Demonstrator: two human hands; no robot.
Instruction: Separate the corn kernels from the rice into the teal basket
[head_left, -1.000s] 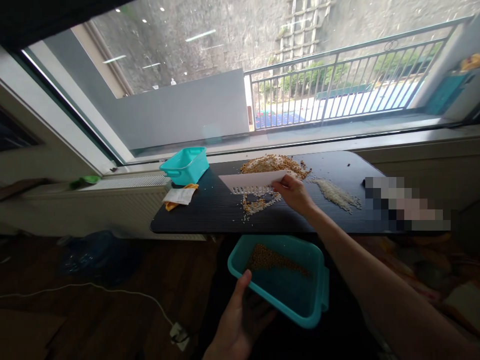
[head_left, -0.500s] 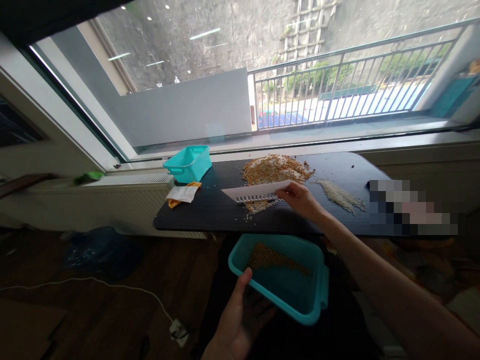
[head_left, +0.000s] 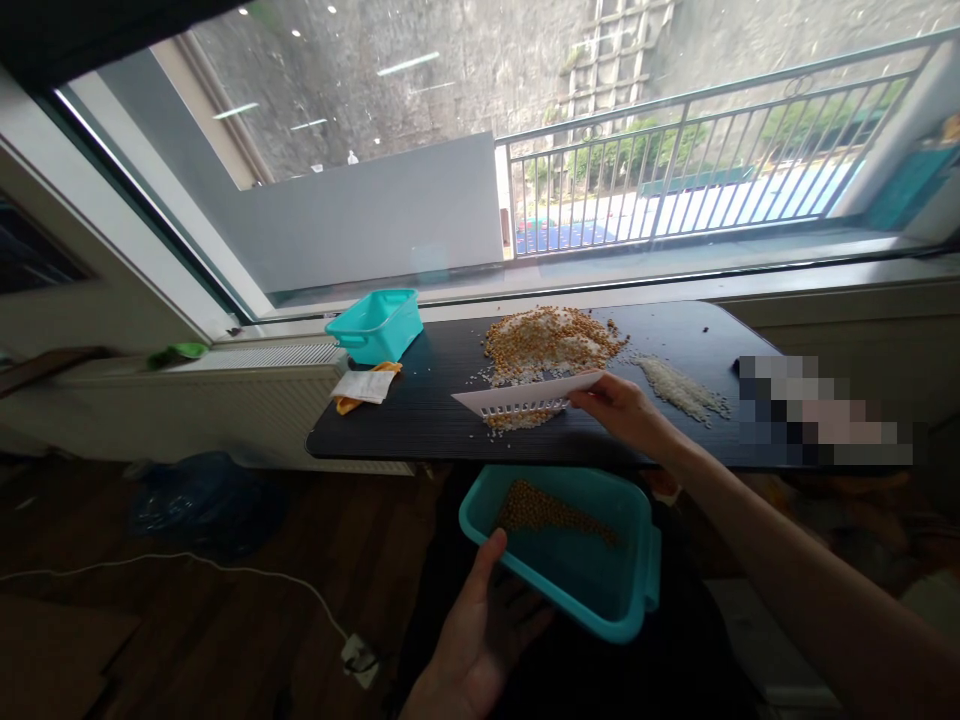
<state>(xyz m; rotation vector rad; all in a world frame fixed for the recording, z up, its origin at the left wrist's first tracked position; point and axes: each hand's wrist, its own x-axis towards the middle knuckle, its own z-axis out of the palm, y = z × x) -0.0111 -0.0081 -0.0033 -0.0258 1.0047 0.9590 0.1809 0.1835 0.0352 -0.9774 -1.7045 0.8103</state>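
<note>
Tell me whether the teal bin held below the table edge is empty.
No, a streak of tan beans lies inside the teal bin, which the left hand holds by its near rim.

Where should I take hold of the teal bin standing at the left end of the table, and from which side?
By the handle jutting from its near-left end wall, coming from the left. The teal bin stands upright and open-topped, so pinching that wall's rim from above should also work. Right hand holds the white scraper; left hand holds the teal tray.
</note>
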